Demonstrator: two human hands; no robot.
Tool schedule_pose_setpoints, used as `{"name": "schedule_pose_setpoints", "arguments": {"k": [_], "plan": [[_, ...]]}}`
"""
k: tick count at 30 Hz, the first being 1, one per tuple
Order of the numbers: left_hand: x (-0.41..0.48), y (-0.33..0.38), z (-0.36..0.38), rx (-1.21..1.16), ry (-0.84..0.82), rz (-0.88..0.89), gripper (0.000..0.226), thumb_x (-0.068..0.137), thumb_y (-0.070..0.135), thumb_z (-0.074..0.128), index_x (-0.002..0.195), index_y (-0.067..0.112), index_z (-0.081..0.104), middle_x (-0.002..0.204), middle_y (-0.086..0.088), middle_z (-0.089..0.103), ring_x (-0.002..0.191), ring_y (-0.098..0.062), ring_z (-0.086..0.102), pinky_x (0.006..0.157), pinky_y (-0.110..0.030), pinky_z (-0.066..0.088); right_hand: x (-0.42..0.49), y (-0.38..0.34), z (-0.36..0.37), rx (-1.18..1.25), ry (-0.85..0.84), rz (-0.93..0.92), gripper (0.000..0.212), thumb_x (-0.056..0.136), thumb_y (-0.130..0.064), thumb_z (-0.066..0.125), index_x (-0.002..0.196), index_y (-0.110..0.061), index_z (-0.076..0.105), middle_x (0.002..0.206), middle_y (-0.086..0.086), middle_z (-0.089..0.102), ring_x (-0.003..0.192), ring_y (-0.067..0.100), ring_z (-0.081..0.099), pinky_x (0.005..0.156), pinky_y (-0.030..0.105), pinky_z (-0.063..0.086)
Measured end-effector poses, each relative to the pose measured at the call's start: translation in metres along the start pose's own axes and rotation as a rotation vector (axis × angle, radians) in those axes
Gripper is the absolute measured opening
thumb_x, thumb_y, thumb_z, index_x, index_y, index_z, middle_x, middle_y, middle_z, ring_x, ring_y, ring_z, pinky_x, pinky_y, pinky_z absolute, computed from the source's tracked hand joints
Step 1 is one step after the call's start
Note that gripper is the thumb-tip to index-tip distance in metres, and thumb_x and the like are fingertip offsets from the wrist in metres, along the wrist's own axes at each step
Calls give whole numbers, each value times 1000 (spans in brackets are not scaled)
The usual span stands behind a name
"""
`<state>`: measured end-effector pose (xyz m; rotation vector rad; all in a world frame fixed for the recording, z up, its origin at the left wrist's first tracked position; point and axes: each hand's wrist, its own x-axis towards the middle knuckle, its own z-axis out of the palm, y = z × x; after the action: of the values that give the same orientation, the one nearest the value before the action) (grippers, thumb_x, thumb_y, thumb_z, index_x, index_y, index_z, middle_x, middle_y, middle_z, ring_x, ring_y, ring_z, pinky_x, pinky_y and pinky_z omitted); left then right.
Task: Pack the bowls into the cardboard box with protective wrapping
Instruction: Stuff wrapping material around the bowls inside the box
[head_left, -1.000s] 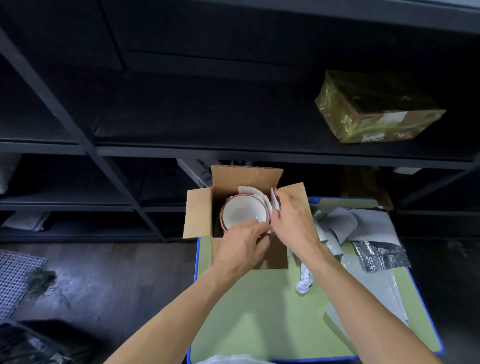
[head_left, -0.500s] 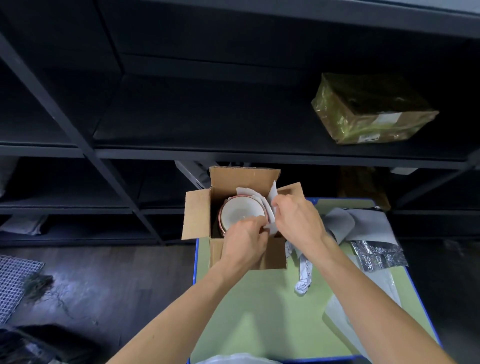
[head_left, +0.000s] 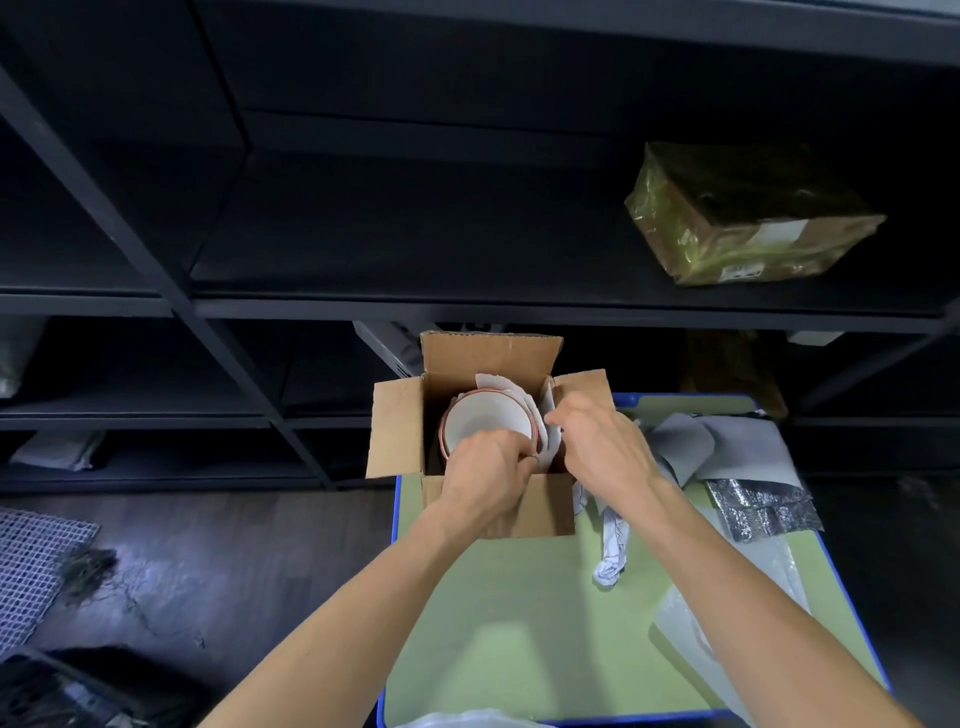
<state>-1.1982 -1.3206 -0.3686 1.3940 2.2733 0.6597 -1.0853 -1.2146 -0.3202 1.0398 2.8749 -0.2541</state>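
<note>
An open cardboard box (head_left: 395, 428) stands at the far end of a green table (head_left: 509, 613). Inside it sits a white bowl (head_left: 483, 421) with a reddish rim, and white wrapping paper (head_left: 545, 431) is tucked along its right and back sides. My left hand (head_left: 485, 478) rests on the bowl's near rim, fingers curled over it. My right hand (head_left: 602, 441) pinches the wrapping paper at the box's right inner wall. Whether more bowls lie under the top one is hidden.
Loose grey and white wrapping sheets (head_left: 691, 441) and a silver foil sheet (head_left: 758, 506) lie on the table's right side, with clear plastic (head_left: 691, 623) nearer me. Dark shelving fills the background; a wrapped parcel (head_left: 748, 218) sits on one shelf. Floor lies to the left.
My right hand has pushed the wrapping paper lower beside the bowl. My left hand has stayed on the bowl's near rim. The box has not moved.
</note>
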Motion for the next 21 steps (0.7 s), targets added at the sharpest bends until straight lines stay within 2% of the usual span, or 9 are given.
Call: {"name": "schedule_pose_setpoints", "arguments": {"k": [4, 7, 11, 16, 21], "plan": [[6, -4, -11, 0, -36, -14, 11, 86, 27, 61, 85, 19, 69, 85, -1, 71, 85, -25, 61, 66, -34, 47, 2, 5, 2, -19, 50, -55, 36, 89, -3, 55, 116, -21, 71, 116, -2, 58, 114, 20, 49, 71, 34, 46], [5, -11, -16, 65, -59, 11, 12, 87, 28, 63, 91, 23, 72, 89, 1, 72, 88, -24, 62, 73, -35, 50, 3, 8, 5, -1, 54, -65, 29, 94, -10, 54, 112, -24, 72, 114, -8, 61, 111, 16, 49, 69, 32, 45], [6, -14, -20, 129, -106, 37, 16, 89, 23, 61, 96, 24, 75, 93, 0, 73, 90, -26, 63, 72, -32, 49, 0, 7, 12, -31, 41, -111, 30, 93, -9, 55, 111, -26, 73, 113, -11, 64, 109, 15, 50, 66, 28, 37], [10, -14, -25, 160, -92, 80, 19, 90, 24, 60, 99, 25, 77, 99, 0, 75, 95, -25, 65, 75, -31, 50, 1, 11, 8, 17, 117, -90, 29, 91, -8, 58, 106, -27, 74, 108, -14, 66, 107, 13, 50, 67, 32, 48], [4, -14, -21, 179, -97, 82, 22, 91, 23, 55, 99, 27, 76, 94, -3, 73, 90, -29, 64, 64, -28, 40, -2, 10, 17, 25, 122, -116, 28, 89, -4, 61, 105, -21, 76, 104, -9, 70, 103, 19, 54, 67, 34, 48]]}}
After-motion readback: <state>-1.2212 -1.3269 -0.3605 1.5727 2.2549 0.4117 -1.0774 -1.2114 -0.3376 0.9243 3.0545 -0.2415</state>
